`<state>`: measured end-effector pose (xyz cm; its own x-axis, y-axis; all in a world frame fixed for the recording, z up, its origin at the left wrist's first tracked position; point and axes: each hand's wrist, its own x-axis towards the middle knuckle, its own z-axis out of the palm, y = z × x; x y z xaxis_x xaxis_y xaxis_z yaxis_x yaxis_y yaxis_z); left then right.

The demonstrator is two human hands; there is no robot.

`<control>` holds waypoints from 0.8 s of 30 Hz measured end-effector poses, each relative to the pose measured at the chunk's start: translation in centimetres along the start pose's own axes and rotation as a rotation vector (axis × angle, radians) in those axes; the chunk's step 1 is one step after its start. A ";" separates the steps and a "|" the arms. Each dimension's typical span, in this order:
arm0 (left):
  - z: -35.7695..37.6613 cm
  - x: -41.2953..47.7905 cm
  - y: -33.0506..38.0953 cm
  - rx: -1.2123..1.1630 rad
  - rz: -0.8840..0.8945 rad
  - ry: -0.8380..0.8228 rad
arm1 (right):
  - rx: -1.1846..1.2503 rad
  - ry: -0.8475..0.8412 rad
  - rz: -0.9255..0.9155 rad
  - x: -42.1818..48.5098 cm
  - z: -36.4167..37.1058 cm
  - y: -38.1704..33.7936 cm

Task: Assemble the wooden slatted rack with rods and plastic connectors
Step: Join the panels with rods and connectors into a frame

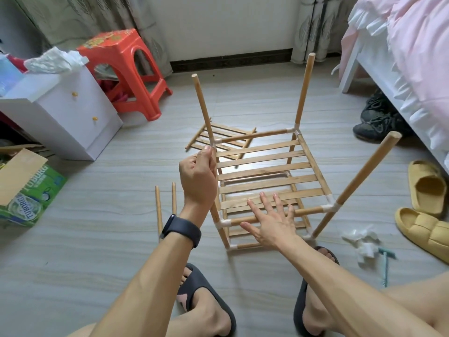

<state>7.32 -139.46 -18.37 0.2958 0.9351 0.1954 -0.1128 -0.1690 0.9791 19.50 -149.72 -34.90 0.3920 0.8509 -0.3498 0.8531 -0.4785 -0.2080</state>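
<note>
A red plastic stool [126, 69] stands on the grey wood-grain floor [73, 251]. Behind the stool hang leaf-patterned curtains [73, 18]. To its right runs a white wall [230, 27] with a dark skirting board [230, 60]. Left of the stool and nearer the camera sits a white cabinet [65, 122] with two small yellow knobs, and nearer still a green Tuborg carton [36, 198]. Far to the stool's right is a white bed [351, 69] under pink bedding [418, 45], with dark sneakers [379, 122] and yellow slippers [425, 188] beside it. Soft light sheens the floor.
</note>
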 end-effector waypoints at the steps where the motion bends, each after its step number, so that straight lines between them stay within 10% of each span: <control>1: 0.0 0.1 0.0 -0.013 -0.002 -0.009 | -0.002 -0.007 -0.002 0.0 -0.1 0.0; 24: 1.6 -0.2 -0.5 0.168 0.039 0.252 | -0.157 -0.021 -0.017 -0.1 -1.5 0.5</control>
<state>8.82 -140.05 -18.83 0.0469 0.9711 0.2340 0.0456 -0.2361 0.9706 20.40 -149.72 -33.63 0.3714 0.8531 -0.3666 0.9034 -0.4231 -0.0695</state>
